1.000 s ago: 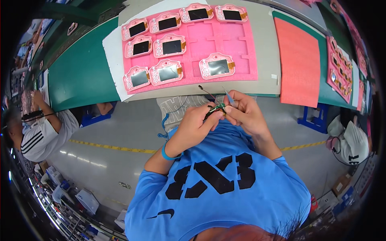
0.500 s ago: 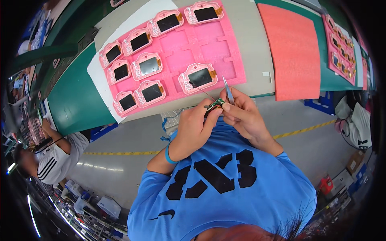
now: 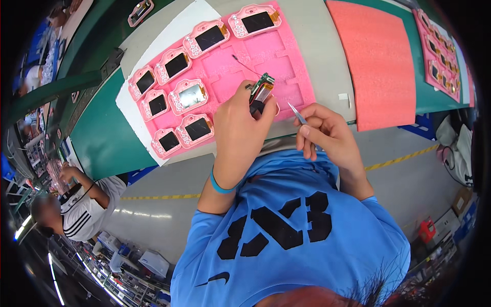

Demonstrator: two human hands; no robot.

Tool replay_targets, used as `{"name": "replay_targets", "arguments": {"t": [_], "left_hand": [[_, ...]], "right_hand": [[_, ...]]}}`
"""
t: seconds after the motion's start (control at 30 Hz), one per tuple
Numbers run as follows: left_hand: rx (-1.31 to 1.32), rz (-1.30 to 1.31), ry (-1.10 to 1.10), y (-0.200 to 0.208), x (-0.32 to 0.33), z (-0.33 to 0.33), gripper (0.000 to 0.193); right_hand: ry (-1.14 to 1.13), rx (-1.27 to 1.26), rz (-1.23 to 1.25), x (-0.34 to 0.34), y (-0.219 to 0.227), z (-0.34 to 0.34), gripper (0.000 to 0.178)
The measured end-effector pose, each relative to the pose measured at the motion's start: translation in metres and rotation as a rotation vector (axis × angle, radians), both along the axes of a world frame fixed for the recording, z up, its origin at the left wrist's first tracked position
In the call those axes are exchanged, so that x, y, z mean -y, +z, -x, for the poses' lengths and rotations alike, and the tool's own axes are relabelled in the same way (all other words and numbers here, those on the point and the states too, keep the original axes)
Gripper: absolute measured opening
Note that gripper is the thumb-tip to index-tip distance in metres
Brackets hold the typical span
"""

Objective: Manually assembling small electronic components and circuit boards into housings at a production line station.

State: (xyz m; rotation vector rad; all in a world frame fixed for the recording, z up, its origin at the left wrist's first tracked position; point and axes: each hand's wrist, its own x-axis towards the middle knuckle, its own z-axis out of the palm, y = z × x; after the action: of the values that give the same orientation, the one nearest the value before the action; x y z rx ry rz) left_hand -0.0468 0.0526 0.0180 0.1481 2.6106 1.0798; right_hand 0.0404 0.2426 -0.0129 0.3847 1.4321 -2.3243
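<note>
My left hand (image 3: 239, 125) is closed around a small circuit board assembly (image 3: 264, 88). Green board and a silvery, battery-like block show above the thumb and fingers, and a thin dark wire (image 3: 246, 65) sticks out toward the far left. Below this hand is the pink foam tray (image 3: 227, 71), holding several pink camera-shaped housings (image 3: 190, 96) with dark screens. The housing nearest my left hand is mostly covered by it; only a bit of pink edge shows. To the right, my right hand (image 3: 330, 134) grips metal tweezers (image 3: 297, 113), their tips pointing far left, apart from the board.
An orange-red foam sheet (image 3: 376, 66) lies right of the tray. Farther right is another pink tray (image 3: 437, 59) with several housings. One more housing (image 3: 140, 12) sits at the far left on the green surface. A co-worker in a white shirt (image 3: 89, 215) is at the left.
My left hand has carried the circuit board assembly forward over the tray, covering the near housing. My right hand has separated from it, moving slightly right, and the tweezers now tilt more to the left.
</note>
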Motion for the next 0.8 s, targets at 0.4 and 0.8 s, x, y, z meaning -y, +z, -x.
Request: {"name": "replay_targets", "arguments": {"t": [0.4, 0.8], "left_hand": [[0.027, -0.373, 0.096, -0.022, 0.019, -0.004, 0.029], [0.080, -0.387, 0.087, -0.023, 0.024, -0.002, 0.029]], "right_hand": [[0.224, 0.001, -0.102, 0.004, 0.004, 0.015, 0.015], [0.224, 0.029, -0.109, 0.013, 0.006, 0.019, 0.020]]}}
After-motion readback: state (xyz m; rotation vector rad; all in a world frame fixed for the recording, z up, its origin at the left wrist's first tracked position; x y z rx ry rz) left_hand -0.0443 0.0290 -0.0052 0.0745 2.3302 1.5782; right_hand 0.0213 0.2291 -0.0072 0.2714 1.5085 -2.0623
